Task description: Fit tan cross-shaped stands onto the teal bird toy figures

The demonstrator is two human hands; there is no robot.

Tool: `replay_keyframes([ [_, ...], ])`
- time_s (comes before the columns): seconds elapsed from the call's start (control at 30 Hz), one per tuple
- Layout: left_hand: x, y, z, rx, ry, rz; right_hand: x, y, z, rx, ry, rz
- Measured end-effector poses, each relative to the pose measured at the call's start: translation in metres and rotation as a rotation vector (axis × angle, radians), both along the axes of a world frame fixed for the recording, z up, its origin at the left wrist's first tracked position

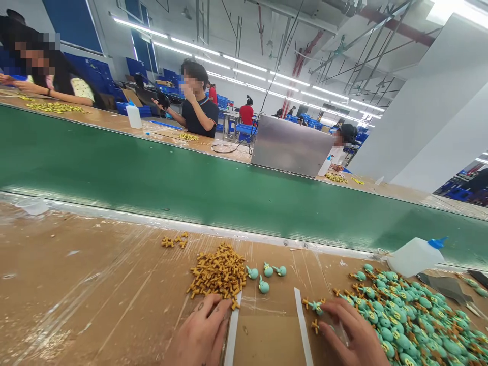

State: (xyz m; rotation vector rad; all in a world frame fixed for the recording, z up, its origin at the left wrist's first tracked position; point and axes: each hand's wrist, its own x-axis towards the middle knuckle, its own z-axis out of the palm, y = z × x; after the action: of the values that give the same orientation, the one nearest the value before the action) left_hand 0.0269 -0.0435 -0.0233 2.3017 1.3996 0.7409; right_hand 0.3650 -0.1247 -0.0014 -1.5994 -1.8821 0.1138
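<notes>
While the left hand [202,338] lies flat and unclenched at the near edge of the peg pile [219,274], the right hand [353,335] curls beside a teal figure [315,306] just left of the heap [412,320], and whether it grasps the figure cannot be told.

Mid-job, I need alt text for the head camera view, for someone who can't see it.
A person's left hand reaches the near edge of a pile of tan pegs while the right hand rests beside a heap of teal figures on a film-covered table. Beyond runs a green conveyor belt, other workers seated behind it.
</notes>
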Motion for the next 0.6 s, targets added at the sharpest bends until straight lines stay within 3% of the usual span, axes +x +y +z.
replay_keyframes([
  [0.17,0.015,0.002,-0.013,0.013,-0.049,-0.072,-0.053,0.057,0.026,-0.183,0.016,0.072],
  [0.33,0.014,-0.002,-0.012,0.019,0.061,-0.007,-0.077,0.1,0.026,-0.269,-0.025,0.106],
  [0.5,0.011,-0.005,-0.023,0.011,0.062,0.021,-0.065,0.08,0.028,-0.301,0.064,0.073],
  [0.6,0.013,-0.008,-0.021,0.05,-0.05,0.006,-0.053,0.041,0.027,-0.351,0.441,0.178],
])
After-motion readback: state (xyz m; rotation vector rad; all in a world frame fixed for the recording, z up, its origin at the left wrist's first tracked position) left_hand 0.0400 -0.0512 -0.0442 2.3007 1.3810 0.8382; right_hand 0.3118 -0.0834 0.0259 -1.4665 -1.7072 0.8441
